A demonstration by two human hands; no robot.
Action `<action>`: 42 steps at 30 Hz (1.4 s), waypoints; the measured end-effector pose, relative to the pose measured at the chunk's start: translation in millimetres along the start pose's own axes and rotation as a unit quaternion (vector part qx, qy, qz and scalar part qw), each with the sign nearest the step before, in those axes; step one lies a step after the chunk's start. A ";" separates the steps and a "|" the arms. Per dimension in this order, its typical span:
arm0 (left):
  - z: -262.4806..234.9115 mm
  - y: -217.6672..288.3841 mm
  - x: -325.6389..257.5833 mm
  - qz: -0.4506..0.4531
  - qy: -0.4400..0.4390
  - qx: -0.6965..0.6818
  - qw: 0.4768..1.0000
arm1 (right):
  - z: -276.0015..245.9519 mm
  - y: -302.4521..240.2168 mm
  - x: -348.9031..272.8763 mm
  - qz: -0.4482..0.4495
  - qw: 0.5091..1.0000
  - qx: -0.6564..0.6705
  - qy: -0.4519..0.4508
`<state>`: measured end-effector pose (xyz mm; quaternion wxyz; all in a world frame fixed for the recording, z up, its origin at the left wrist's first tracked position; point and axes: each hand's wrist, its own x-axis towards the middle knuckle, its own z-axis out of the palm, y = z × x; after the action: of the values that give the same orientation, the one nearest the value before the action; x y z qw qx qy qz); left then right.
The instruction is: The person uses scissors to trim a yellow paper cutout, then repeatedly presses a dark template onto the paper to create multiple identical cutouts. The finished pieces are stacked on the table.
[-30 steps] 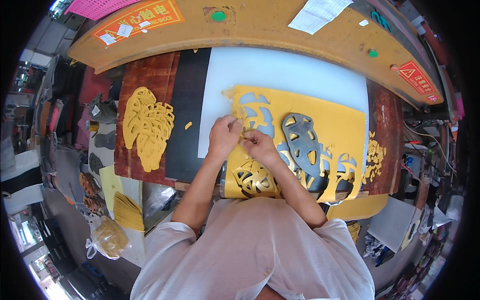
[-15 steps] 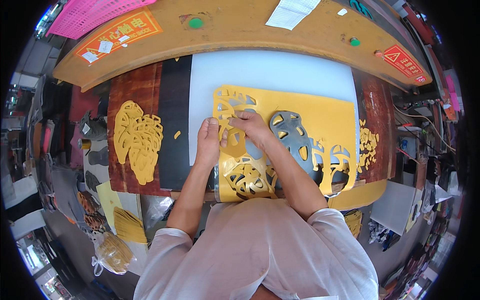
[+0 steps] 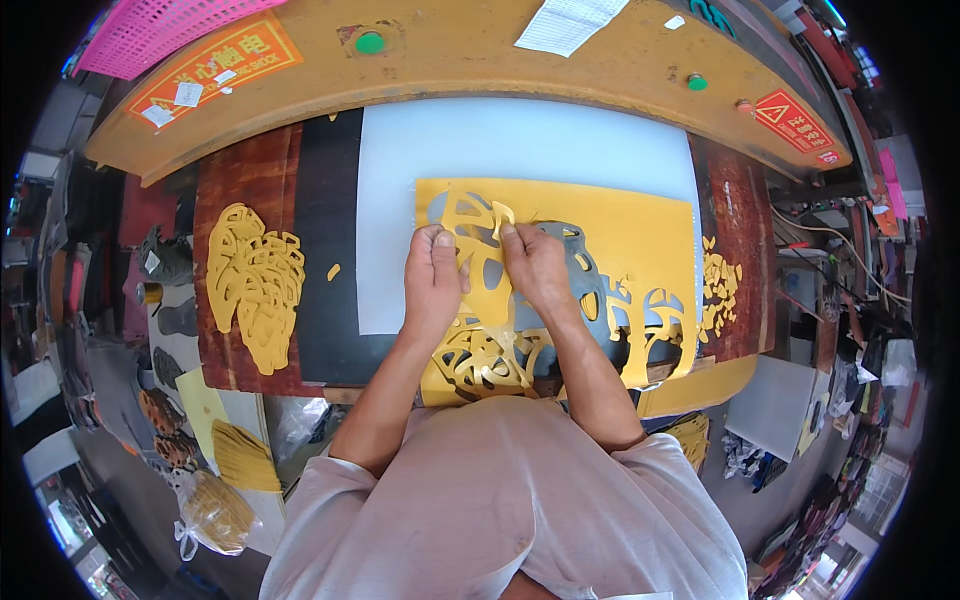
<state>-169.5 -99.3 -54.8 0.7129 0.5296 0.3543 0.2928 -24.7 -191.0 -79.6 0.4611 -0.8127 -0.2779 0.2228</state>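
Note:
A yellow sheet (image 3: 630, 220) with shaped holes along its left and near edges lies over a white cutting board (image 3: 520, 135). At its left part, my left hand (image 3: 437, 285) is closed with the thumb on top, gripping a yellow cut-out piece (image 3: 488, 285) with slots in it. My right hand (image 3: 538, 265) pinches a narrow looped strip of the same piece between thumb and fingers, its tip standing up above them. Partly behind my right hand and forearm sits a dark cutting die (image 3: 588, 262) with openings. Below the hands, more slotted yellow material (image 3: 480, 355) overlaps at the near edge.
A pile of slotted yellow cut-outs (image 3: 262, 290) lies on the reddish-brown board at left. Small yellow scraps (image 3: 720, 290) are heaped at right. An ochre machine beam (image 3: 450, 55) with green buttons spans the far side. A bagged yellow stack (image 3: 220, 510) stands at lower left.
My right hand has turned and lifted slightly, drawing a strip of the yellow piece upright. My left hand stays closed on its side. The whole view has shifted a little.

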 end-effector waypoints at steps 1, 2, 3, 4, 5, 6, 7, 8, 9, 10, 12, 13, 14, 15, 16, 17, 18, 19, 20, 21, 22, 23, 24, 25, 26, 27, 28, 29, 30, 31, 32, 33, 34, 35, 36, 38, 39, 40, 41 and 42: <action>-1.1 4.5 -2.6 0.015 -0.010 -0.008 1.000 | -1.3 -1.3 -1.7 0.049 0.998 0.036 -0.024; -6.3 9.6 -5.4 -0.003 0.003 -0.005 1.000 | -4.2 -1.0 -3.9 0.081 0.989 0.096 -0.081; -12.3 14.1 -8.0 -0.016 0.007 -0.005 1.000 | -4.6 -0.4 -5.5 0.123 0.983 0.103 -0.087; -18.0 17.3 -10.7 -0.033 0.027 -0.005 0.999 | -6.4 1.8 -8.0 0.149 0.972 0.134 -0.124; -24.7 19.9 -13.6 -0.035 0.010 -0.001 0.999 | -8.2 4.5 -9.1 0.165 0.963 0.160 -0.139; -30.7 22.0 -17.0 -0.039 0.010 0.006 0.999 | -5.9 6.9 -11.2 0.173 0.956 0.169 -0.163; -40.2 25.2 -21.2 -0.054 0.027 0.018 0.998 | -6.9 9.5 -14.0 0.153 0.961 0.158 -0.169; -47.0 27.9 -28.2 -0.033 0.013 0.066 0.997 | -4.6 11.0 -14.8 0.143 0.965 0.136 -0.174; -55.3 30.9 -32.3 0.009 0.014 0.102 0.995 | -5.9 12.5 -16.9 0.098 0.967 0.139 -0.190; -61.3 33.1 -35.3 0.044 0.016 0.132 0.990 | -4.9 13.6 -16.2 0.072 0.986 0.073 -0.135; -81.6 41.2 -37.7 0.092 0.023 0.174 0.980 | -8.7 14.7 -15.5 0.119 0.985 0.111 -0.064; -95.3 47.0 -36.0 0.105 0.029 0.186 0.977 | -13.8 14.3 -16.4 0.122 0.988 0.071 -0.067; -107.6 51.9 -34.5 0.101 0.032 0.195 0.975 | -14.8 13.8 -15.3 0.070 0.990 0.068 -0.106; -123.0 57.6 -29.0 0.139 0.023 0.230 0.963 | -18.2 12.9 -15.7 0.065 0.992 0.033 -0.107; -136.3 61.2 -24.5 0.196 0.046 0.250 0.947 | -18.7 12.4 -15.7 0.039 0.989 0.078 -0.121; -150.1 63.2 -20.0 0.238 0.071 0.271 0.930 | -19.3 12.1 -16.6 0.050 0.985 0.102 -0.127; -165.7 63.7 -17.2 0.209 0.100 0.238 0.943 | -18.7 12.4 -18.5 0.051 0.977 0.147 -0.148; -184.2 63.4 -15.4 0.203 0.113 0.196 0.953 | -18.1 13.2 -20.5 0.063 0.980 0.137 -0.131; -206.4 63.3 -11.8 0.168 0.148 0.217 0.950 | -17.4 14.6 -23.9 0.065 0.978 0.147 -0.131; -230.7 61.8 -9.8 0.194 0.151 0.213 0.946 | -18.1 16.7 -27.0 0.062 0.974 0.173 -0.134; -256.4 59.0 -9.3 0.155 0.195 0.276 0.928 | -20.8 19.4 -31.7 0.072 0.977 0.152 -0.133; -282.0 54.9 -8.6 0.181 0.205 0.314 0.909 | -24.7 22.4 -34.9 0.076 0.978 0.149 -0.125; -307.2 51.1 -10.0 0.151 0.218 0.419 0.868 | -32.1 25.7 -38.6 0.079 0.979 0.151 -0.108; -327.8 46.0 -9.6 0.148 0.221 0.503 0.822 | -42.9 29.4 -44.3 0.110 0.980 0.142 -0.087; -343.6 40.8 -14.6 0.161 0.220 0.606 0.747 | -54.7 33.0 -46.7 0.097 0.986 0.124 -0.061; -349.9 33.5 -19.0 0.132 0.225 0.698 0.667 | -65.1 36.5 -47.2 0.045 0.995 0.088 -0.008; -348.3 26.6 -22.8 0.186 0.230 0.684 0.667 | -80.5 38.8 -47.9 -0.041 0.999 0.013 0.031; -339.5 23.3 -26.8 0.154 0.239 0.678 0.678 | -91.6 40.9 -49.0 -0.090 0.991 -0.079 0.066; -319.8 16.7 -27.4 0.200 0.216 0.636 0.713 | -93.6 42.6 -49.5 -0.080 0.985 -0.144 0.055; -291.0 8.8 -30.6 0.231 0.199 0.592 0.746 | -94.6 44.6 -49.7 -0.088 0.975 -0.194 0.061; -255.7 0.2 -32.5 0.235 0.161 0.560 0.778 | -90.9 46.3 -51.5 -0.081 0.969 -0.234 0.009; -214.8 -9.6 -31.2 0.229 0.115 0.533 0.806 | -83.4 47.9 -52.5 -0.075 0.960 -0.269 -0.037; -172.1 -19.4 -31.4 0.240 0.065 0.508 0.825 | -75.6 49.5 -52.6 -0.095 0.947 -0.305 -0.014; -131.0 -28.7 -29.8 0.256 0.010 0.486 0.835 | -65.5 51.2 -53.3 -0.086 0.933 -0.348 -0.024; -92.0 -38.6 -25.8 0.230 -0.039 0.448 0.863 | -60.6 53.4 -51.4 -0.088 0.941 -0.327 -0.001; -30.4 -57.9 -12.7 0.230 -0.104 0.431 0.866 | -56.6 57.0 -49.5 -0.095 0.947 -0.307 0.015; -8.0 -67.7 -5.7 0.278 -0.129 0.449 0.839 | -61.0 58.2 -47.9 -0.100 0.952 -0.289 0.016; 6.5 -76.2 1.0 0.303 -0.151 0.477 0.811 | -69.4 58.9 -47.7 -0.060 0.973 -0.221 0.023; 19.7 -85.5 9.1 0.311 -0.151 0.484 0.804 | -82.6 59.0 -48.3 -0.031 0.987 -0.151 0.043; 28.8 -94.8 13.6 0.319 -0.150 0.495 0.794 | -97.0 58.9 -49.7 -0.023 0.995 -0.077 0.058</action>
<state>-134.2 -129.6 -143.3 0.2643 0.9303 0.1504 0.2049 12.7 -309.1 -79.6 0.4171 -0.8509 -0.2859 0.1425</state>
